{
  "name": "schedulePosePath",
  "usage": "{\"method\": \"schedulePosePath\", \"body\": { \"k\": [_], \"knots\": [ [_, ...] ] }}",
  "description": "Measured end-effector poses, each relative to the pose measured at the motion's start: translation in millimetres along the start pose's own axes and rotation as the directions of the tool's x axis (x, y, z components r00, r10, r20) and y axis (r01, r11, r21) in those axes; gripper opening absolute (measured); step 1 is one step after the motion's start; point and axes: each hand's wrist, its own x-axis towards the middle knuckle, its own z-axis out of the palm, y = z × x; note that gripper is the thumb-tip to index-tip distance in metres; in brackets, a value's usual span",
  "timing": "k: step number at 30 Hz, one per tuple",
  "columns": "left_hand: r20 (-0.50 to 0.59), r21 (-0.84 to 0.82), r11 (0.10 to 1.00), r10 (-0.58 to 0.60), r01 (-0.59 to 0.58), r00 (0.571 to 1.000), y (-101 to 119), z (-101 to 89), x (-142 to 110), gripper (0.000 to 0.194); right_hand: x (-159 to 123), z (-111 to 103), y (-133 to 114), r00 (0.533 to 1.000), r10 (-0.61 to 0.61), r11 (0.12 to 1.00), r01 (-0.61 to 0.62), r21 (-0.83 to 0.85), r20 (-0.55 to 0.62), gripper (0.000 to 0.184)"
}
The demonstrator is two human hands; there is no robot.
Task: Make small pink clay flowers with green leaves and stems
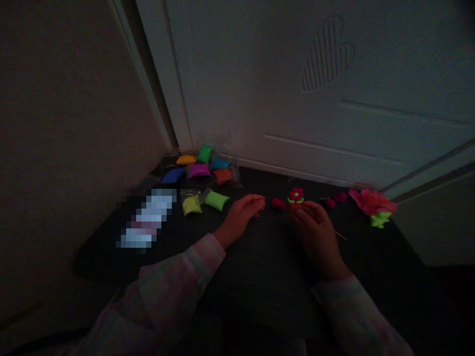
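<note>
Between the thumb and fingers of my right hand is a small clay flower, held upright. It has crimson petals, a yellow centre and green leaves, above an orange-brown pot-like base partly covered by my fingers. To its left, my left hand hovers low over the table with loosely bent fingers, and I see nothing in them. A crimson clay lump lies between the two hands, touched by neither.
Bags of coloured clay, among them a light green bag and a yellow bag, lie on the dark table. A pixelated bright patch is at left. Crimson pieces, a thin stick and a pink flower are at right.
</note>
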Motion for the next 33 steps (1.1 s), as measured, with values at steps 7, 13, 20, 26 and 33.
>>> {"method": "schedulePosePath", "body": {
  "k": [7, 13, 20, 26, 33],
  "knots": [
    [0.009, 0.000, 1.000, 0.015, -0.015, 1.000, -3.2, -1.7, 0.8, 0.025, 13.0, -23.7, -3.0, 0.989, -0.074, 0.987, 0.054, -0.150, -0.130, 0.027],
    [0.000, -0.012, 1.000, 0.022, -0.022, 1.000, -2.8, -1.4, 0.3, 0.023, 19.7, -23.4, 1.8, 0.991, -0.081, 0.931, 0.039, -0.362, -0.103, 0.030],
    [0.015, -0.017, 1.000, 0.015, -0.015, 1.000, -2.9, -1.3, 0.9, 0.023, 29.0, -32.1, 11.4, 0.993, -0.113, 0.799, 0.077, -0.596, -0.023, 0.036],
    [0.034, 0.054, 0.998, 0.029, -0.031, 0.999, -0.8, -1.5, 0.9, 0.023, 31.0, -37.4, 16.6, 0.989, -0.122, 0.715, 0.146, -0.684, 0.083, 0.030],
    [0.022, 0.069, 0.997, 0.023, -0.024, 1.000, -1.9, -2.6, 0.3, 0.023, 32.9, -44.6, 20.6, 0.981, -0.154, 0.666, 0.190, -0.721, 0.117, 0.032]
  ]
}}
